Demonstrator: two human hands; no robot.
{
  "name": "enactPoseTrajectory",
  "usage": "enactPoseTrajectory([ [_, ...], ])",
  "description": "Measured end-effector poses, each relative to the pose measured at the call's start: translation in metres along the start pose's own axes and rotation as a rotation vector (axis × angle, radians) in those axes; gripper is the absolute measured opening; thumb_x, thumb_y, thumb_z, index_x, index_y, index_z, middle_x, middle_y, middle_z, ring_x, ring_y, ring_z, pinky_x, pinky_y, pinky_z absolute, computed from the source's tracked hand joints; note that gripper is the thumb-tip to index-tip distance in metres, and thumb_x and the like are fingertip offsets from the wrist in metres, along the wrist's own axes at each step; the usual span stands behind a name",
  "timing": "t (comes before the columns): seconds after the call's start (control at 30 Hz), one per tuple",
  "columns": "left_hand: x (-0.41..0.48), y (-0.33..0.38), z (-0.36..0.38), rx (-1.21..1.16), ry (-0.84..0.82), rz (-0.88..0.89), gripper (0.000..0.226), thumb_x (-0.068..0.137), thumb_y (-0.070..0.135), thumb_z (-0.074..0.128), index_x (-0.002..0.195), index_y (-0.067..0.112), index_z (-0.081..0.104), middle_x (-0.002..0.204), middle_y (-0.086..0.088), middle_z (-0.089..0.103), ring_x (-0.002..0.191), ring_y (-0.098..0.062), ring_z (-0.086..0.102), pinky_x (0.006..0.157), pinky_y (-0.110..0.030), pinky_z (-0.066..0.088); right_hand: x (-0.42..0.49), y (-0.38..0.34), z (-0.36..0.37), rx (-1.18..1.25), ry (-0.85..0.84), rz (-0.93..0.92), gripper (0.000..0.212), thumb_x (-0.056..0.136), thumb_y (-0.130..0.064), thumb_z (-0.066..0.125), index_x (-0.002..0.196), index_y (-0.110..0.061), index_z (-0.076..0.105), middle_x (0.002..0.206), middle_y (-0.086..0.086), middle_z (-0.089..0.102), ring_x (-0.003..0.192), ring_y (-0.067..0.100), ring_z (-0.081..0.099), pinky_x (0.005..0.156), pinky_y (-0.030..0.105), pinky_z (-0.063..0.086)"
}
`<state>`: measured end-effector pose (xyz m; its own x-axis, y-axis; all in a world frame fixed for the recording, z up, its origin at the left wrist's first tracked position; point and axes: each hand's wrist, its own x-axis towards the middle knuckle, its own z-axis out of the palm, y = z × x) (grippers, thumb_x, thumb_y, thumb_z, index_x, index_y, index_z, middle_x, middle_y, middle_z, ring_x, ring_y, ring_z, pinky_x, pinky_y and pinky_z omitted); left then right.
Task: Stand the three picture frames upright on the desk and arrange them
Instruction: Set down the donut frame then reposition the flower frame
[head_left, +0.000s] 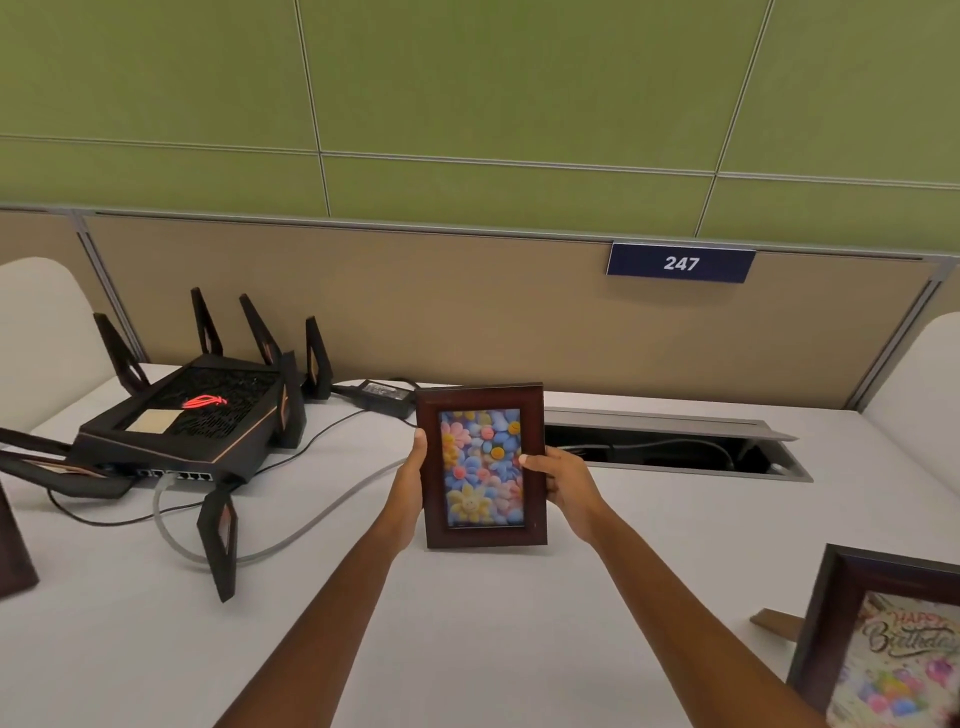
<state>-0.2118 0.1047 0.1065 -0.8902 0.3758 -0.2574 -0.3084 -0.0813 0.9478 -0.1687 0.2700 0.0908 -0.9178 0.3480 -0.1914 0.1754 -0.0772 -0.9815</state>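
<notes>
Dark-brown wood sits clamped between both hands: the left hand (415, 470) grips the flower frame (482, 465) at its 9 o'clock edge, the right hand (563, 486) at 3 o'clock, thumbs in front. Its long axis runs 12 to 6, bottom edge at the white desk (493, 623), both hands equally near. The birthday frame (883, 639) stands at 4 o'clock, a third frame (13, 551) at 9 o'clock beside the router (192, 421).

One view only, from my head, looking forward and down across the desk (519, 649). My forearms reach in from the bottom edge, close under the lens. The partition (467, 322) faces me across the desk, green wall (519, 78) filling the top.
</notes>
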Motion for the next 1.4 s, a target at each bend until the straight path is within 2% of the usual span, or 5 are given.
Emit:
enactPoseTrajectory([
  [0.63,0.007,-0.004,0.006,0.077,-0.076,0.011,0.052,0.096,0.043,0.016,0.129,0.014,0.045,0.112,-0.003,0.055,0.081,-0.012,0.061,0.087,-0.034,0.043,-0.003,0.006,-0.003,0.047,0.07,0.036,0.016,0.088,-0.015,0.053,0.103,-0.013,0.051,0.109,0.009,0.058,0.099,0.025,0.054,0.09,0.038,0.045],
  [0.87,0.003,-0.027,-0.003,0.178,-0.067,0.017,0.052,0.095,0.045,0.016,0.133,0.018,0.039,0.127,-0.004,0.053,0.111,-0.021,0.055,0.092,-0.032,0.048,-0.018,0.014,-0.007,-0.072,0.035,-0.017,0.044,0.088,-0.013,0.053,0.128,-0.008,0.036,0.13,0.014,0.051,0.101,0.02,0.052,0.084,0.032,0.044],
  [1.0,0.014,-0.078,-0.017,0.406,0.109,-0.005,0.094,0.071,0.082,0.023,0.14,0.019,0.028,0.144,-0.012,0.042,0.13,-0.029,0.043,0.108,-0.05,0.038,-0.035,0.043,-0.014,-0.235,0.094,0.009,0.059,0.088,-0.021,0.054,0.137,-0.012,0.023,0.141,0.017,0.041,0.122,0.03,0.047,0.097,0.038,0.043],
  [1.27,-0.054,-0.113,-0.013,1.286,0.284,0.105,0.064,0.092,0.045,0.012,0.145,0.01,0.006,0.157,-0.009,0.005,0.145,-0.021,0.005,0.119,-0.033,0.004,-0.089,0.094,-0.02,-0.758,0.119,-0.092,0.049,0.094,-0.024,0.039,0.14,-0.015,0.023,0.151,0.005,0.027,0.138,0.019,0.026,0.114,0.03,0.02],
  [1.4,-0.084,-0.123,-0.009,1.363,0.301,0.189,0.068,0.085,0.044,0.017,0.131,0.003,0.045,0.141,-0.016,0.046,0.13,-0.03,0.045,0.11,-0.043,0.032,-0.11,0.106,-0.019,-0.968,0.101,-0.155,0.048,0.096,-0.026,0.029,0.141,-0.019,0.018,0.154,0.001,0.017,0.142,0.015,0.013,0.116,0.027,0.011],
])
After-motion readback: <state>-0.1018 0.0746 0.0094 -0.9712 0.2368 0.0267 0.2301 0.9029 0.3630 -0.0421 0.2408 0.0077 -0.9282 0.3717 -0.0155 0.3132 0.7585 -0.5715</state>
